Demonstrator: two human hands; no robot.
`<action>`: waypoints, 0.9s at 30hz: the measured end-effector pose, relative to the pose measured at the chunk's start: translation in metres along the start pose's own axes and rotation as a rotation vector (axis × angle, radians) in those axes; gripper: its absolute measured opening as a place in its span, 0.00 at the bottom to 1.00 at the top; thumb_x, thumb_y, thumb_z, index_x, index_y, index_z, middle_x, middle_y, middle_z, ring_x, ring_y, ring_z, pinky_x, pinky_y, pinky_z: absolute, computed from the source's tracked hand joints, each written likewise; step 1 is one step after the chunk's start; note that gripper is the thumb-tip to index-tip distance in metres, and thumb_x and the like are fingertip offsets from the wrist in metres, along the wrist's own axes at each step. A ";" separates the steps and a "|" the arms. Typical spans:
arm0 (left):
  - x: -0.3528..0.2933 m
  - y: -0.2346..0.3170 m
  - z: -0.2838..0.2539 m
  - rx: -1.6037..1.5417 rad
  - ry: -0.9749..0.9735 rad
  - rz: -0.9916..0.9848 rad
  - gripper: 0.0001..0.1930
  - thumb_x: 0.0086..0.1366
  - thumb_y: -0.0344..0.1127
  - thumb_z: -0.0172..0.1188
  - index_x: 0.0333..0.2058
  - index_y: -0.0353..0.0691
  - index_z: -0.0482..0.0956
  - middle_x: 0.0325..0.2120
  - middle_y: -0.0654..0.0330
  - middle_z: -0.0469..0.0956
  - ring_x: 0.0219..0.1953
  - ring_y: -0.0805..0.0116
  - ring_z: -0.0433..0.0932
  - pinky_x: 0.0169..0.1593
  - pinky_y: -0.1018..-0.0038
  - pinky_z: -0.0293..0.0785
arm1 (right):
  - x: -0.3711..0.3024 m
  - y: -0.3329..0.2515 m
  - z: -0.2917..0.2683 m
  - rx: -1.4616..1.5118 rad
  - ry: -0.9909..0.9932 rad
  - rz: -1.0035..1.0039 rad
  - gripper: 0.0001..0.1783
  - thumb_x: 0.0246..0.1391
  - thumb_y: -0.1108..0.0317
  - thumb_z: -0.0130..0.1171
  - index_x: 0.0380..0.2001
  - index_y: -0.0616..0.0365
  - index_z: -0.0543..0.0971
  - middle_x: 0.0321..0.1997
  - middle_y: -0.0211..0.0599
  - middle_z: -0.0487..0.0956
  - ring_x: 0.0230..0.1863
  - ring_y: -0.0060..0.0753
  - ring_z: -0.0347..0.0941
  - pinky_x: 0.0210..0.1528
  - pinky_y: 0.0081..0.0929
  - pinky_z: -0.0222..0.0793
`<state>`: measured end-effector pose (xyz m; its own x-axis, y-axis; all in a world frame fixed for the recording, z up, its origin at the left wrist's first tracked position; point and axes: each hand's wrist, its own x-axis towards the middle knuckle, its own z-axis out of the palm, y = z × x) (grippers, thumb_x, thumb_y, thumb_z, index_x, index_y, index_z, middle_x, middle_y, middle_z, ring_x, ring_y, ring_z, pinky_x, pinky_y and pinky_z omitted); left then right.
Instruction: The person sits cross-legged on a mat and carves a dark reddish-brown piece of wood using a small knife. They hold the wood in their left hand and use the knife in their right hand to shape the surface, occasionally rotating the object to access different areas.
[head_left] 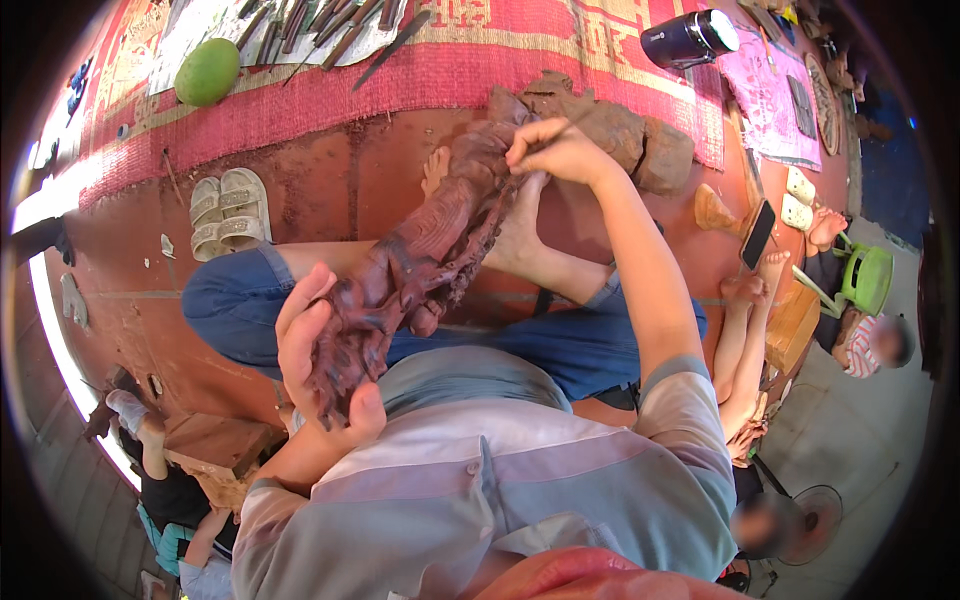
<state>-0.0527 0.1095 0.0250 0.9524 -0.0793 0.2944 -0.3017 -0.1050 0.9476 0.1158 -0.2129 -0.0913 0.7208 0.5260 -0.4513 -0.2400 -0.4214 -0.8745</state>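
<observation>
A long reddish-brown wood carving (pixel 425 235) lies slantwise across my lap, its near end raised toward my chest. My left hand (pixel 303 335) is wrapped under that near end, the thumb on one side and the fingers on the other. At the carving's far end, my right hand (pixel 562 152) is closed in a pinch by its right edge. What sits between those fingertips is too small to make out. A rough brown block of wood (pixel 610 130) rests on the floor just beyond the carving, beside my bare foot (pixel 520 225).
Ahead is a red patterned mat (pixel 480 75) bearing several carving tools (pixel 335 25), a green round fruit (pixel 207 72) and a dark flask (pixel 688 40). Sandals (pixel 240 205) stand at left, a wooden mallet (pixel 716 210) at right. Other people sit nearby on both sides.
</observation>
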 end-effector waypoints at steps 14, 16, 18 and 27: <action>0.001 -0.006 0.005 -0.060 0.039 0.079 0.38 0.59 0.49 0.57 0.60 0.27 0.55 0.57 0.26 0.55 0.59 0.44 0.62 0.58 0.59 0.67 | -0.006 -0.003 0.006 -0.033 0.071 0.044 0.06 0.41 0.80 0.65 0.26 0.63 0.80 0.30 0.34 0.81 0.37 0.22 0.76 0.43 0.21 0.72; 0.001 -0.008 0.005 -0.074 0.048 0.081 0.38 0.59 0.48 0.57 0.60 0.27 0.55 0.57 0.26 0.56 0.59 0.43 0.62 0.58 0.59 0.67 | 0.005 -0.013 0.001 -0.045 0.078 0.088 0.06 0.40 0.81 0.64 0.25 0.64 0.79 0.29 0.32 0.80 0.36 0.22 0.76 0.42 0.22 0.72; 0.001 -0.007 0.002 -0.050 0.039 0.073 0.38 0.59 0.48 0.57 0.59 0.26 0.56 0.57 0.26 0.56 0.59 0.43 0.62 0.58 0.59 0.67 | 0.002 -0.010 0.004 -0.056 0.036 0.043 0.05 0.40 0.80 0.64 0.25 0.63 0.79 0.29 0.31 0.80 0.36 0.22 0.76 0.42 0.22 0.71; 0.000 -0.009 0.006 -0.079 0.087 0.081 0.38 0.56 0.47 0.58 0.58 0.25 0.58 0.56 0.25 0.57 0.58 0.42 0.64 0.59 0.58 0.66 | 0.005 -0.014 -0.003 -0.111 0.021 0.083 0.05 0.41 0.77 0.65 0.25 0.61 0.80 0.30 0.32 0.81 0.37 0.24 0.76 0.44 0.23 0.70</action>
<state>-0.0504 0.1043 0.0160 0.9264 0.0026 0.3765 -0.3764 -0.0231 0.9262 0.1247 -0.2059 -0.0811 0.7151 0.4708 -0.5167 -0.2273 -0.5424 -0.8088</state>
